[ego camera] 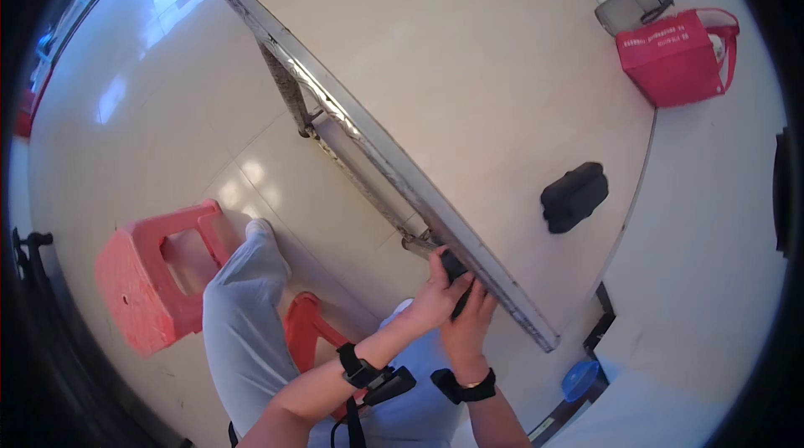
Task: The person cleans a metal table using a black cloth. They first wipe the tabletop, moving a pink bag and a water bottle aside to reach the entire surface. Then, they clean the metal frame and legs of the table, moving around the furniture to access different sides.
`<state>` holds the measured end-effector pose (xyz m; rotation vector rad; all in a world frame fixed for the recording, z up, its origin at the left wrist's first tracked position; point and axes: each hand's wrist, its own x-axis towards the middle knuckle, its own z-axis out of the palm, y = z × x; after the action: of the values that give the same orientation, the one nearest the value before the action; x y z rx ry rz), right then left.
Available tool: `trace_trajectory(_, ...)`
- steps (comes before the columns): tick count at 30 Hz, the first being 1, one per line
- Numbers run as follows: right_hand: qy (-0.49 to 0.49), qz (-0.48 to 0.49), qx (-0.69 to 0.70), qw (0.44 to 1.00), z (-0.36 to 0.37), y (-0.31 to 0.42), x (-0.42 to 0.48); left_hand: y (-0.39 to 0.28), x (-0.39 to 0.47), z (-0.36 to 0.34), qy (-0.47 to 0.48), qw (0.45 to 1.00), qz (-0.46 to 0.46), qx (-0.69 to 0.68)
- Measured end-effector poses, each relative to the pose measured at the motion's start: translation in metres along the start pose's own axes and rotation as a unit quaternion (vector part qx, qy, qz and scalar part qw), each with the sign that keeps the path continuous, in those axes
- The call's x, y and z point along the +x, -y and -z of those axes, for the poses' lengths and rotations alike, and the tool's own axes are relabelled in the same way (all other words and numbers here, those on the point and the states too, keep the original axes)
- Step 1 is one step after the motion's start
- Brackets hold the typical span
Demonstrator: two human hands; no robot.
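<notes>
Both of my hands meet low at the near side of a pale tabletop [440,102] with a metal-trimmed edge [377,140]. My left hand [436,297] grips a small black object [452,264] just beside that edge. Fingers cover much of it, so its kind is unclear. My right hand [470,324] closes around the lower part of the same object, its fingertips close to the trim. Worn metal legs and a crossbar [358,181] run beneath the table edge. A black pouch-like item [575,198] rests on the tabletop, right of my hands.
A red plastic stool [151,285] stands left of my leg; another red plastic piece [304,328] shows between my legs. Toward the upper right are a pinkish-red bag [675,62] bearing writing and a grey container [634,5]. A blue bowl-like item [580,380] sits lower right.
</notes>
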<state>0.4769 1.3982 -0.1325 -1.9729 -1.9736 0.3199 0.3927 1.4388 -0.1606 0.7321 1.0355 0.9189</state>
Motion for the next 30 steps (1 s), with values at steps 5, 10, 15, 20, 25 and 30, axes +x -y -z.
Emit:
trace_trajectory(5,-0.038,0.017,-0.009,0.999,-0.006,0.003,0.009,0.013,0.012,0.004,0.034,0.997,-0.06,-0.032)
trace_trajectory(10,-0.09,0.045,-0.072,0.992,-0.011,0.011,0.024,0.006,0.023,-0.001,-0.009,0.996,-0.071,0.053)
trace_trajectory(15,-0.097,0.062,-0.107,0.988,-0.017,0.014,0.032,-0.008,0.031,0.009,-0.002,0.996,-0.041,0.078)
trace_trajectory(20,-0.055,0.144,-0.048,0.987,-0.047,0.063,0.071,-0.01,0.044,0.07,-0.181,0.966,-0.172,0.06)
trace_trajectory(25,-0.096,0.229,-0.044,0.968,-0.069,0.125,0.141,-0.068,0.075,0.133,-0.273,0.942,-0.188,0.05)
trace_trajectory(30,-0.082,0.185,-0.05,0.978,-0.057,0.098,0.119,-0.037,0.078,0.114,-0.264,0.919,-0.251,0.15)
